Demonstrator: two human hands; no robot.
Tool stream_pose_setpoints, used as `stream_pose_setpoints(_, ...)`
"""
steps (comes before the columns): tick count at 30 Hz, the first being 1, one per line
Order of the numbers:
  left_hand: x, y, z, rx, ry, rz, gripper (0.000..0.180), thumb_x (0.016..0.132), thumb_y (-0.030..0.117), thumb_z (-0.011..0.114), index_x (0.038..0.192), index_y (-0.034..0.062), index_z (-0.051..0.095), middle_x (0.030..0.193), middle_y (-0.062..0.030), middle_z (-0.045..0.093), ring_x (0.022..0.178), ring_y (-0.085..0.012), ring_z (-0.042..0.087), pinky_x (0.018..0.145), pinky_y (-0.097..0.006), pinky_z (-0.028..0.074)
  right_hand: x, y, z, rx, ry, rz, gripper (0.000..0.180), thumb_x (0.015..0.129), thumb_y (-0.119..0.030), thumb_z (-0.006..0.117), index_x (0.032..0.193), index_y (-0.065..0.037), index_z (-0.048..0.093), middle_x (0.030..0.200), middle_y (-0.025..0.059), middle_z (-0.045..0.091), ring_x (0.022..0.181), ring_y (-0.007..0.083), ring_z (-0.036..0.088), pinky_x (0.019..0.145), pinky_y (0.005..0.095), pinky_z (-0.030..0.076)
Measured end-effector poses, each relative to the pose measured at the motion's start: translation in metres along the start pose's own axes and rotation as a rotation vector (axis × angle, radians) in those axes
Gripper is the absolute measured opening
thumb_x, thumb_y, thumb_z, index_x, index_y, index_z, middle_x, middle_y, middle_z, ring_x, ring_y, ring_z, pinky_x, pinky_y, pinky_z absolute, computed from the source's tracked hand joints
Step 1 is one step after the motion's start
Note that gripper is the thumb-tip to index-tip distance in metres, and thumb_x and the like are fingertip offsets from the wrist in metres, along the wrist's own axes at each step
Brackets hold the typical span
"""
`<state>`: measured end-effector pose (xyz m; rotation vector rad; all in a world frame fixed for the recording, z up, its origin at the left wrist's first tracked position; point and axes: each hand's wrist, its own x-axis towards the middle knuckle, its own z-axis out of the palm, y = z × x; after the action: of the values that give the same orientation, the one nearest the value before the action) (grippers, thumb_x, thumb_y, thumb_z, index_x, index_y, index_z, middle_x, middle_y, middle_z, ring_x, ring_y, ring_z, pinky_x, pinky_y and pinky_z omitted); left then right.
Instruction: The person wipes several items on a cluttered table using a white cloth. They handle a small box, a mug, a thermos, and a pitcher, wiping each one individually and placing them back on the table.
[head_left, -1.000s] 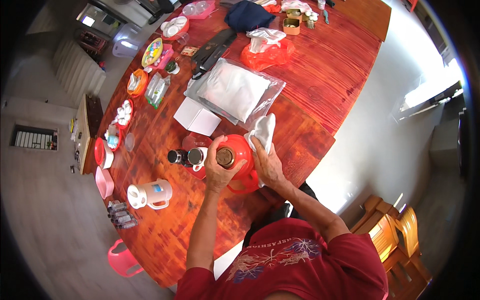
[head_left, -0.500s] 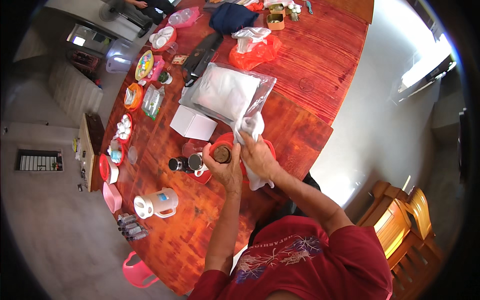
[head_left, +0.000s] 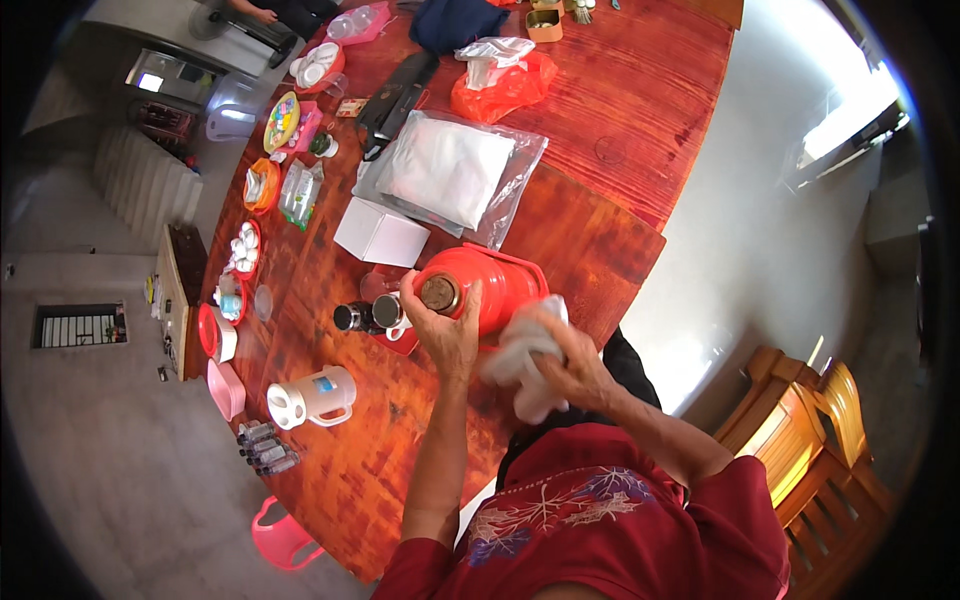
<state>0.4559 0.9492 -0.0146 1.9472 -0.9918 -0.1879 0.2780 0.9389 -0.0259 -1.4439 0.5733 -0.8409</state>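
White cloth (head_left: 520, 365) moved down the red flask (head_left: 490, 285) side, right hand (head_left: 560, 365) clutching it, left hand (head_left: 445, 330) gripping flask top, wooden counter (head_left: 620, 130).

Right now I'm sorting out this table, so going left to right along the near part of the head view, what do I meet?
Pink tub → white electric kettle → dark jar → left hand on the red thermos flask → right hand with a white cloth → wooden chair.

The person wears a dark red short-sleeved shirt (head_left: 620, 520) with a pale leaf-like pattern across the chest; forearms bare.
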Motion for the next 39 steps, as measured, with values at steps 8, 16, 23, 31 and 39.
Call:
stream_pose_setpoints(8, 0.001, 0.0, 0.009, 0.041, 0.065, 0.132, 0.075, 0.072, 0.021, 0.077, 0.126, -0.0044, 0.033, 0.122, -0.02, 0.042, 0.113, -0.0309, 0.042, 0.097, -0.038, 0.035, 0.032, 0.051, 0.039, -0.906, 0.286, -0.048, 0.056, 0.078, -0.019, 0.057, 0.131, -0.006, 0.042, 0.099, 0.0215, 0.046, 0.086, 0.0361, 0.05, 0.067, 0.0425, 0.046)
stream_pose_setpoints(16, 0.002, 0.003, 0.012, 0.091, 0.074, 0.175, 0.069, 0.074, 0.021, 0.075, 0.125, -0.0037, 0.035, 0.122, -0.0192, 0.044, 0.111, -0.0302, 0.045, 0.096, -0.038, 0.037, -0.018, 0.098, 0.004, -0.552, 0.12, 0.425, 0.048, 0.087, -0.021, 0.048, 0.133, -0.016, 0.034, 0.105, 0.0309, 0.049, 0.085, 0.0497, 0.054, 0.07, 0.0557, 0.046)
stream_pose_setpoints(23, 0.004, -0.001, 0.008, 0.102, 0.065, 0.166, 0.064, 0.072, 0.016, 0.075, 0.121, -0.0018, 0.037, 0.117, -0.0166, 0.043, 0.108, -0.0283, 0.045, 0.093, -0.037, 0.038, 0.094, 0.033, -0.013, -0.723, 0.256, -0.201, 0.027, 0.085, -0.02, 0.053, 0.109, -0.009, 0.057, 0.094, 0.0156, 0.054, 0.09, 0.0346, 0.05, 0.074, 0.0446, 0.045)
stream_pose_setpoints(31, 0.004, 0.0, 0.006, 0.12, 0.062, 0.126, 0.074, 0.07, 0.018, 0.077, 0.127, -0.0024, 0.034, 0.126, -0.0179, 0.04, 0.116, -0.0288, 0.04, 0.1, -0.038, 0.033, 0.094, 0.107, -0.024, -0.645, -0.122, 0.151, 0.034, 0.089, -0.031, 0.042, 0.102, -0.001, 0.051, 0.097, 0.0286, 0.057, 0.095, 0.0444, 0.054, 0.081, 0.0503, 0.045)
stream_pose_setpoints(39, 0.003, 0.001, 0.006, 0.096, 0.078, 0.137, 0.074, 0.071, 0.024, 0.077, 0.125, -0.0033, 0.035, 0.119, -0.0194, 0.044, 0.11, -0.0328, 0.044, 0.096, -0.04, 0.036, -0.003, 0.112, 0.007, -0.5, -0.099, 0.455, 0.017, 0.087, -0.011, 0.041, 0.09, 0.002, 0.052, 0.085, 0.0224, 0.055, 0.075, 0.0375, 0.058, 0.062, 0.0452, 0.048)
